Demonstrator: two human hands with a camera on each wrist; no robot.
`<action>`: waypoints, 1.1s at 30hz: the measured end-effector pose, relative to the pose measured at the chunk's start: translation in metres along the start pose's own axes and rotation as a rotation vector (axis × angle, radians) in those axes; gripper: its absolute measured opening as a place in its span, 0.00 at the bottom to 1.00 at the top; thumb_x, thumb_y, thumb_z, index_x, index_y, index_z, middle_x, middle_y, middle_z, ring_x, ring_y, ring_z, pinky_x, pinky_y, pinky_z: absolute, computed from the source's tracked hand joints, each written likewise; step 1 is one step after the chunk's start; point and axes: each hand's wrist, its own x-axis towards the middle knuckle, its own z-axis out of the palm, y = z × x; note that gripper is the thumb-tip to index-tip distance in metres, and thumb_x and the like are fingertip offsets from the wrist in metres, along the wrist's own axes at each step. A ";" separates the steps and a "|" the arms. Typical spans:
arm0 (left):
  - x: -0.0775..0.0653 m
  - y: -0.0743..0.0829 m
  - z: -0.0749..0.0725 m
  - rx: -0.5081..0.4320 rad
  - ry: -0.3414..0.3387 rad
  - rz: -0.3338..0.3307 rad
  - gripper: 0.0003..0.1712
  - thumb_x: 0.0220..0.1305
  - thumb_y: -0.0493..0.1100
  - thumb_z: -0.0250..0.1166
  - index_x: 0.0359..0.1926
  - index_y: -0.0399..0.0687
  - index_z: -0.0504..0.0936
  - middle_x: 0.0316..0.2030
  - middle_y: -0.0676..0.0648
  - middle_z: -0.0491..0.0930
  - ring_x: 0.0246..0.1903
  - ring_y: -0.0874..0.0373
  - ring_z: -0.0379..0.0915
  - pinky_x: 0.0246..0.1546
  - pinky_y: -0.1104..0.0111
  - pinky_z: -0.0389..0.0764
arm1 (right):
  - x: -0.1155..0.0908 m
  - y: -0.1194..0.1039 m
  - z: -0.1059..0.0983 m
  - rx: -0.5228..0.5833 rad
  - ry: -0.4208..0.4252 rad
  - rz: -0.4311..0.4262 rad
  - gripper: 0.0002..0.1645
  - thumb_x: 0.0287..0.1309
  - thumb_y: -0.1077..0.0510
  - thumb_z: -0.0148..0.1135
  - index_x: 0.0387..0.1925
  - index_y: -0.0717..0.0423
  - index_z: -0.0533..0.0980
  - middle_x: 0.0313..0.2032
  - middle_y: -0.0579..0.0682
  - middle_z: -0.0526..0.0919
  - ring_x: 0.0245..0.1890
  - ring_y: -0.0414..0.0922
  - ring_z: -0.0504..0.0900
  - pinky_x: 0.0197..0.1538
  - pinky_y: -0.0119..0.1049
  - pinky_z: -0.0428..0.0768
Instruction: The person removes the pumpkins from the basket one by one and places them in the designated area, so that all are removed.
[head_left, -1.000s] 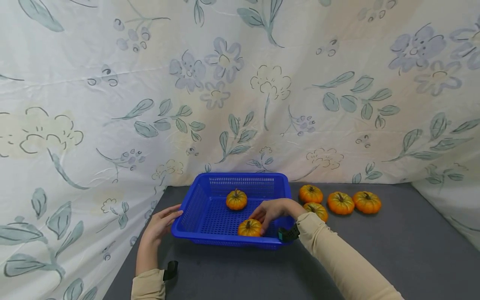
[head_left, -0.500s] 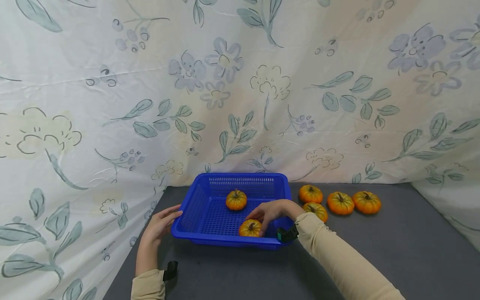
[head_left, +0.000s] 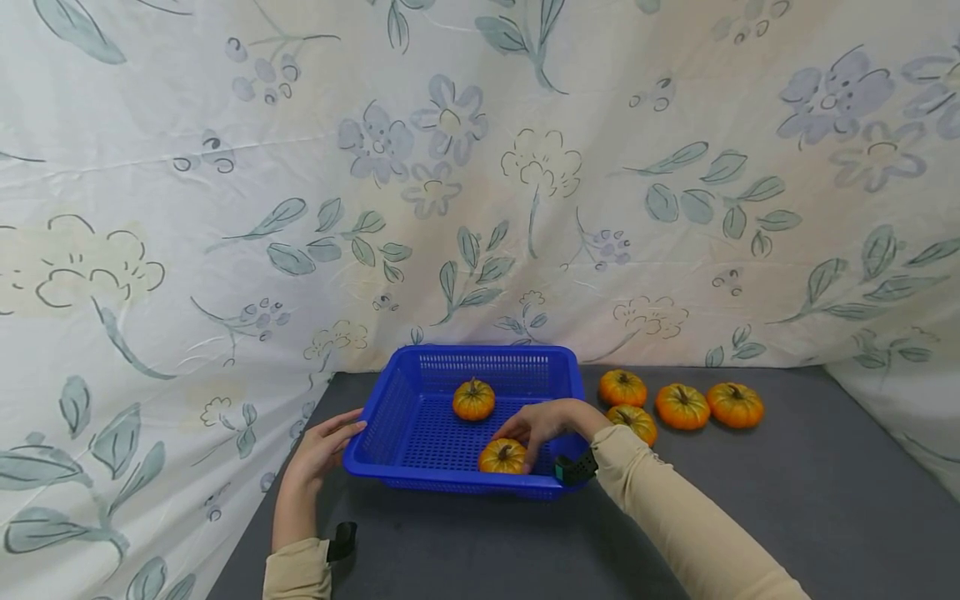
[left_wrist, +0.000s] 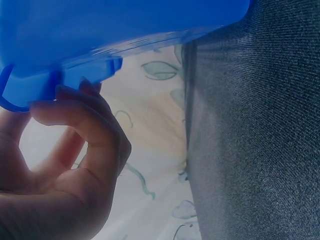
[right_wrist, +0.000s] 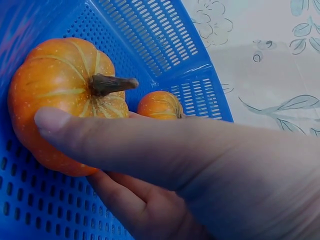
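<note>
A small orange pumpkin (head_left: 500, 457) sits at the near side inside a blue plastic basket (head_left: 450, 477). My right hand (head_left: 543, 419) reaches over the basket's right side and grips that pumpkin. In the right wrist view the thumb lies across the pumpkin (right_wrist: 55, 75), its dark stem showing above, and other fingers pass beneath its edge. A second pumpkin (head_left: 473, 400) rests farther back in the basket, apart from the hand. At the basket's left side, my left hand (head_left: 321, 450) holds the rim; the left wrist view shows its fingers curled at the blue edge (left_wrist: 37, 90).
Several more pumpkins stand right of the basket on the dark tabletop (head_left: 810, 483); one pumpkin (head_left: 633, 425) is close beside the right forearm. A floral cloth (head_left: 480, 275) hangs behind the table and along its left side.
The right fingers have shifted slightly around the near pumpkin, whose stem has turned a little to the right. My left hand and the basket have stayed in place.
</note>
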 end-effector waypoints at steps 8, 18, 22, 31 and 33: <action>0.001 0.000 0.000 0.004 0.008 -0.008 0.36 0.63 0.50 0.67 0.67 0.39 0.69 0.50 0.51 0.82 0.40 0.64 0.81 0.40 0.67 0.83 | 0.000 0.001 0.001 0.017 0.030 -0.014 0.35 0.54 0.66 0.70 0.64 0.54 0.72 0.64 0.52 0.75 0.67 0.51 0.71 0.68 0.47 0.70; 0.001 0.000 0.000 0.009 0.004 -0.005 0.36 0.63 0.50 0.67 0.67 0.40 0.69 0.48 0.52 0.82 0.40 0.64 0.81 0.40 0.67 0.83 | 0.002 0.002 0.002 0.053 0.001 -0.031 0.40 0.53 0.68 0.69 0.68 0.53 0.68 0.67 0.53 0.72 0.68 0.51 0.70 0.69 0.48 0.68; 0.001 0.000 0.000 0.013 0.009 -0.015 0.37 0.62 0.51 0.68 0.67 0.40 0.69 0.53 0.48 0.81 0.41 0.64 0.81 0.41 0.67 0.83 | 0.002 0.002 0.003 0.058 0.009 -0.030 0.39 0.53 0.70 0.69 0.67 0.53 0.69 0.66 0.53 0.73 0.67 0.51 0.71 0.68 0.47 0.70; 0.001 0.001 0.001 0.008 0.012 -0.022 0.37 0.62 0.51 0.68 0.67 0.40 0.69 0.54 0.48 0.81 0.41 0.63 0.82 0.40 0.66 0.83 | 0.003 0.001 0.004 0.059 0.072 -0.007 0.37 0.49 0.69 0.71 0.63 0.54 0.73 0.63 0.53 0.77 0.64 0.50 0.75 0.66 0.45 0.73; 0.001 0.001 0.000 0.011 0.006 -0.020 0.37 0.62 0.51 0.68 0.67 0.40 0.69 0.53 0.49 0.81 0.41 0.63 0.81 0.41 0.67 0.83 | 0.003 0.002 0.004 0.060 0.088 -0.013 0.37 0.49 0.69 0.72 0.63 0.54 0.73 0.62 0.53 0.77 0.64 0.50 0.75 0.65 0.45 0.73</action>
